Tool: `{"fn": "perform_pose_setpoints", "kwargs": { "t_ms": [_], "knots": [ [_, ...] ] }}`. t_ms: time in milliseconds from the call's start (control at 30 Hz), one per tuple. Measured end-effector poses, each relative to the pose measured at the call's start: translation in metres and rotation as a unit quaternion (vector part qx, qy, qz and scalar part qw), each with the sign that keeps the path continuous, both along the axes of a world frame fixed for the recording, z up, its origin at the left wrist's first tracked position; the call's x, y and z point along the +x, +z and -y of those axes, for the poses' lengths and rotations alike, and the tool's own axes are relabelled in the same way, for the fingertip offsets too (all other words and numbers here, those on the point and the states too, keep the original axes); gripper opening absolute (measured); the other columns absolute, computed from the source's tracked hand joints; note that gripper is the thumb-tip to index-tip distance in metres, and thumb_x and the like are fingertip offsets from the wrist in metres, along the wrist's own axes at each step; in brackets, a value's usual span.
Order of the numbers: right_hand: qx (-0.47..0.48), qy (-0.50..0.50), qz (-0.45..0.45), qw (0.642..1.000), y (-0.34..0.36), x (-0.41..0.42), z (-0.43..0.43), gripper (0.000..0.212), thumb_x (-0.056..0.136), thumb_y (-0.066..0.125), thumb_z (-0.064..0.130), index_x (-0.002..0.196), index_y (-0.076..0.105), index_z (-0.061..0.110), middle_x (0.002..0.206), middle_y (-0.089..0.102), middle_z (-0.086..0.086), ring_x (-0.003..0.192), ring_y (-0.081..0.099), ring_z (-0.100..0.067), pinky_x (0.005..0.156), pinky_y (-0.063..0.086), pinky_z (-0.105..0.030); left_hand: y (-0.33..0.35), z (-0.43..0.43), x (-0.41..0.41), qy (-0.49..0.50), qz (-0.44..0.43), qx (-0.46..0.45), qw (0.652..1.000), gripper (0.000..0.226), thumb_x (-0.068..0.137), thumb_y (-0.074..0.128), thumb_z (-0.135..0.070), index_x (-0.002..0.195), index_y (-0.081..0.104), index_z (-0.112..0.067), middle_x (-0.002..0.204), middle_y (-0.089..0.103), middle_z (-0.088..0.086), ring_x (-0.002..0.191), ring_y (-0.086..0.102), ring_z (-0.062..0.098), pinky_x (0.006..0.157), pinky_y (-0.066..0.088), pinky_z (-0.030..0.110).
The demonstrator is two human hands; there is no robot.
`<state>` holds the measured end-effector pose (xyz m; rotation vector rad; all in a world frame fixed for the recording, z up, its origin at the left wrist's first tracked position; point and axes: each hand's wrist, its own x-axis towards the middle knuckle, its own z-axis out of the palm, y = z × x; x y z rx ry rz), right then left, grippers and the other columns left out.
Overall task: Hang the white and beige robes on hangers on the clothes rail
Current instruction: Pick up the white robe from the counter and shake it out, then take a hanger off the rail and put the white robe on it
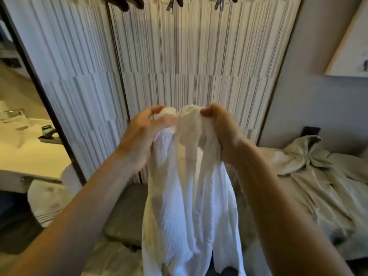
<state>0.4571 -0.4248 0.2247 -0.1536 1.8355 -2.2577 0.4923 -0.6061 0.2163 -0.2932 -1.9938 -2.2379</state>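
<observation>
A white waffle-weave robe (189, 196) hangs down in front of me, bunched at its top. My left hand (139, 134) grips the bunched top on the left side. My right hand (223, 130) pinches and holds the top on the right. The beige robe (318, 176) lies spread out on the bed at the right, apart from both hands. Dark hangers (123, 3) and clip hangers (175, 5) show at the top edge, high above my hands; the rail itself is barely in view.
A striped wall panel (179, 66) stands straight ahead with a dark frame post (39, 86) at the left. A bathroom counter (25, 156) with a tap and a small dark tray lies left. A grey padded bench (123, 220) sits low, under the hanging robe.
</observation>
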Motion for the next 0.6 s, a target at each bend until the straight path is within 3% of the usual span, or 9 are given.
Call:
{"fn": "perform_pose_setpoints", "kwargs": {
  "t_ms": [167, 267, 433, 533, 600],
  "knots": [
    [0.000, 0.013, 0.000, 1.000, -0.012, -0.008, 0.060, 0.031, 0.083, 0.055, 0.027, 0.098, 0.073, 0.007, 0.084, 0.076, -0.015, 0.073, 0.072, -0.028, 0.073, 0.059, -0.041, -0.009, 0.014, 0.002, 0.044, -0.075, -0.127, 0.988, 0.061, 0.065, 0.085, -0.026, 0.119, 0.057, -0.026, 0.103, 0.069, -0.003, 0.088, 0.070, 0.008, 0.069, 0.057, 0.023],
    [-0.015, -0.009, -0.006, 1.000, -0.015, -0.013, 0.094, 0.026, 0.087, 0.056, 0.022, 0.095, 0.075, 0.006, 0.095, 0.076, -0.021, 0.090, 0.073, -0.036, 0.086, 0.058, -0.050, -0.009, 0.042, -0.012, 0.078, -0.101, -0.182, 0.975, 0.044, 0.073, 0.081, -0.029, 0.112, 0.061, -0.023, 0.095, 0.068, -0.005, 0.082, 0.067, 0.002, 0.065, 0.054, 0.016],
    [0.048, -0.059, -0.098, 0.992, -0.010, -0.026, 0.157, 0.020, 0.088, 0.061, 0.020, 0.098, 0.075, 0.009, 0.096, 0.077, -0.016, 0.095, 0.074, -0.031, 0.086, 0.058, -0.047, -0.003, 0.091, -0.044, 0.166, -0.102, -0.130, 0.972, 0.010, 0.087, 0.067, -0.019, 0.095, 0.069, -0.014, 0.080, 0.069, -0.002, 0.069, 0.065, -0.001, 0.055, 0.048, 0.008],
    [0.121, -0.088, -0.167, 0.975, 0.012, -0.040, 0.186, 0.022, 0.087, 0.064, 0.033, 0.099, 0.072, 0.016, 0.097, 0.076, -0.011, 0.094, 0.073, -0.025, 0.083, 0.060, -0.043, 0.017, 0.117, -0.069, 0.176, -0.078, -0.069, 0.979, 0.007, 0.087, 0.065, -0.017, 0.090, 0.070, -0.014, 0.077, 0.071, 0.001, 0.063, 0.065, -0.002, 0.050, 0.047, 0.008],
    [0.160, -0.107, -0.213, 0.958, 0.038, -0.053, 0.204, 0.022, 0.089, 0.063, 0.038, 0.098, 0.069, 0.019, 0.095, 0.074, -0.005, 0.089, 0.073, -0.018, 0.071, 0.060, -0.031, 0.047, 0.133, -0.084, 0.161, -0.058, 0.011, 0.985, 0.008, 0.087, 0.063, -0.013, 0.089, 0.070, -0.009, 0.075, 0.073, 0.005, 0.055, 0.066, 0.002, 0.047, 0.049, 0.013]
  ]
}}
